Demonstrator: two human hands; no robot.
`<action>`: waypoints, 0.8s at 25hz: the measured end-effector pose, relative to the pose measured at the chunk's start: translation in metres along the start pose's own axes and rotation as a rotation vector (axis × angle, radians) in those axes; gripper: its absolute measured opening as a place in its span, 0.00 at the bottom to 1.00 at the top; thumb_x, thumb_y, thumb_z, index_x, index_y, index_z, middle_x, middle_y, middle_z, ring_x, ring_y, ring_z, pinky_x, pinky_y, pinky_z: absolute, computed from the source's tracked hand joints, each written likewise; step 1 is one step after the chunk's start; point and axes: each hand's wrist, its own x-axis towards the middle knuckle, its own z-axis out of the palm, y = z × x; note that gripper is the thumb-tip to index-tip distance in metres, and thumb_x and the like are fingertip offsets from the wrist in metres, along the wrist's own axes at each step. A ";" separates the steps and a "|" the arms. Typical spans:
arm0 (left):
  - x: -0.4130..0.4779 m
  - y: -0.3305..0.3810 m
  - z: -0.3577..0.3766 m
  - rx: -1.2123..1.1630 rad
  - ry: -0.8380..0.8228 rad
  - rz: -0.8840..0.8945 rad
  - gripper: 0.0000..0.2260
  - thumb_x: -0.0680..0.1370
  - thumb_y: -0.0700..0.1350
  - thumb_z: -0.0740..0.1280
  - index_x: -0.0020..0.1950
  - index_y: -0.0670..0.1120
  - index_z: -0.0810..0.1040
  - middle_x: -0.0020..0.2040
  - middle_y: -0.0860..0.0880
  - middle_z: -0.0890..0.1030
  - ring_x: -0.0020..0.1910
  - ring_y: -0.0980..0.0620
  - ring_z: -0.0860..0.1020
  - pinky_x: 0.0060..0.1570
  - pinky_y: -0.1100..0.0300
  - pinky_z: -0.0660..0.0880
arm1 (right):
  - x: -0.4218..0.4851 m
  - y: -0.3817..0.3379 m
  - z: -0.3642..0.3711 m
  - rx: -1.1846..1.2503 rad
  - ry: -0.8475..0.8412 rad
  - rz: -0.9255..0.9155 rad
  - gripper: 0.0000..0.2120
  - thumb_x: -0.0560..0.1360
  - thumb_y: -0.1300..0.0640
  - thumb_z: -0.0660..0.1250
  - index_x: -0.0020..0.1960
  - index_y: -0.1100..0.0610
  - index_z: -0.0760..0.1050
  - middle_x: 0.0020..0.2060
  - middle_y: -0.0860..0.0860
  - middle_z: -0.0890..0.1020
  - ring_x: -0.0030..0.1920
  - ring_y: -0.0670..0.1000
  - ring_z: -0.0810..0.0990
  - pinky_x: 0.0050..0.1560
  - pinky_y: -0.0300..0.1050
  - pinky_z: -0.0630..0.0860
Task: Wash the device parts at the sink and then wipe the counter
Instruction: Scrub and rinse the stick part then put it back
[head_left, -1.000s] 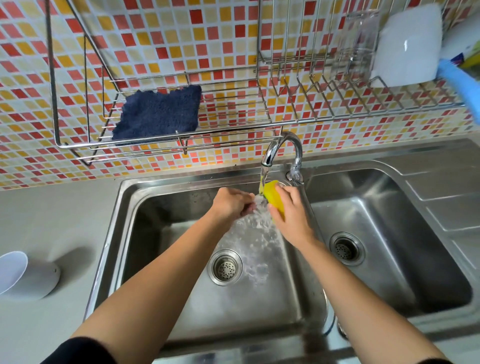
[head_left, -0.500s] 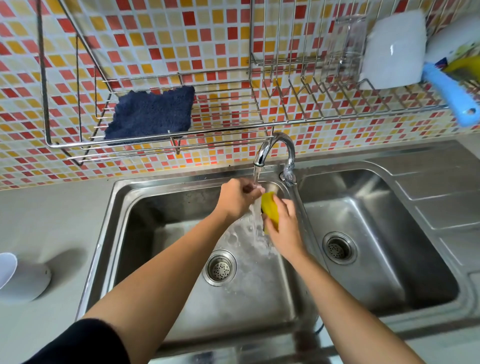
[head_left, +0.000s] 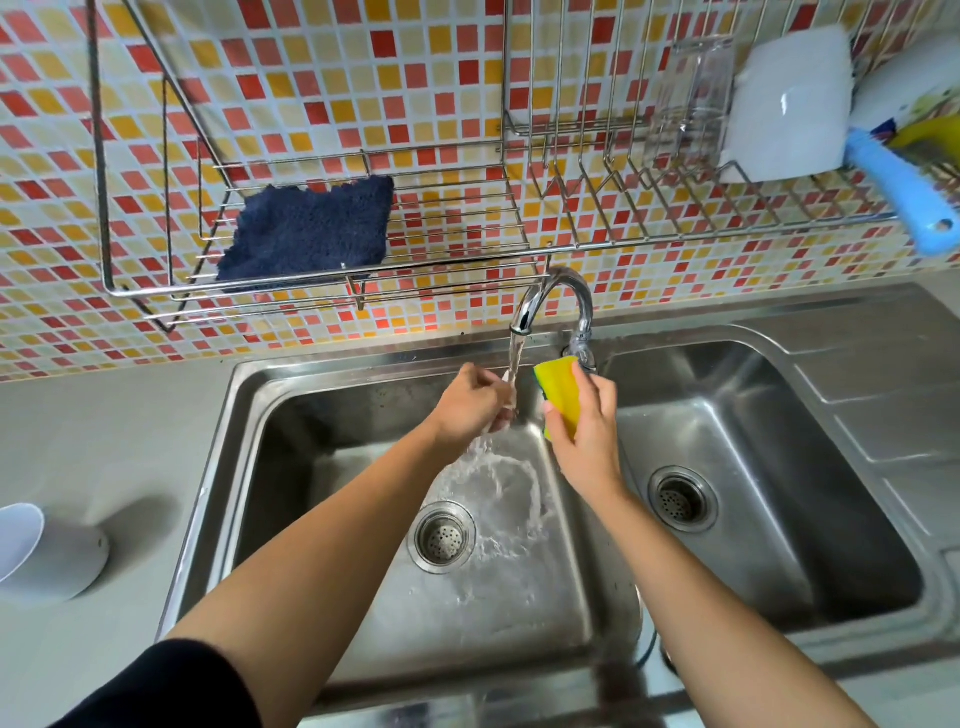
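Water runs from the chrome faucet (head_left: 551, 299) into the left basin of the steel sink (head_left: 519, 613). My left hand (head_left: 475, 402) is under the stream with its fingers curled on a small pale part, which is mostly hidden. To the right of the stream, my right hand (head_left: 589, 436) grips a yellow sponge (head_left: 561, 395) with a green edge, held upright and apart from the left hand. A white cup-shaped device part (head_left: 49, 558) lies on its side on the grey counter (head_left: 104, 441) at the far left.
A wire rack (head_left: 467, 260) hangs on the tiled wall above the sink. It holds a dark blue cloth (head_left: 311, 231), a clear glass (head_left: 693, 104), a white dish (head_left: 789, 104) and a blue brush handle (head_left: 906, 200). The right basin (head_left: 779, 519) holds nothing.
The sponge was against my left hand under the water. My right hand has now drawn it away to the right of the stream, while the left hand stays under the tap.
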 end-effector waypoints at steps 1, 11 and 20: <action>-0.001 0.002 0.000 -0.091 -0.024 -0.014 0.04 0.76 0.33 0.61 0.48 0.39 0.68 0.36 0.42 0.73 0.32 0.50 0.72 0.30 0.63 0.70 | 0.001 0.000 0.000 -0.004 0.007 -0.007 0.29 0.74 0.52 0.61 0.73 0.60 0.60 0.62 0.59 0.66 0.58 0.55 0.72 0.54 0.38 0.67; -0.005 0.004 -0.002 -0.433 0.050 -0.211 0.09 0.81 0.35 0.58 0.43 0.37 0.75 0.31 0.43 0.79 0.21 0.60 0.72 0.22 0.72 0.67 | 0.008 -0.007 0.008 -0.093 -0.051 -0.163 0.27 0.73 0.63 0.66 0.70 0.64 0.64 0.60 0.60 0.70 0.59 0.50 0.69 0.58 0.39 0.67; -0.002 0.006 -0.005 -0.462 0.091 -0.281 0.06 0.80 0.34 0.58 0.47 0.36 0.74 0.27 0.43 0.78 0.19 0.59 0.71 0.19 0.71 0.67 | 0.016 -0.008 0.004 -0.107 -0.049 -0.154 0.23 0.75 0.61 0.66 0.68 0.63 0.67 0.60 0.58 0.72 0.54 0.48 0.71 0.54 0.36 0.66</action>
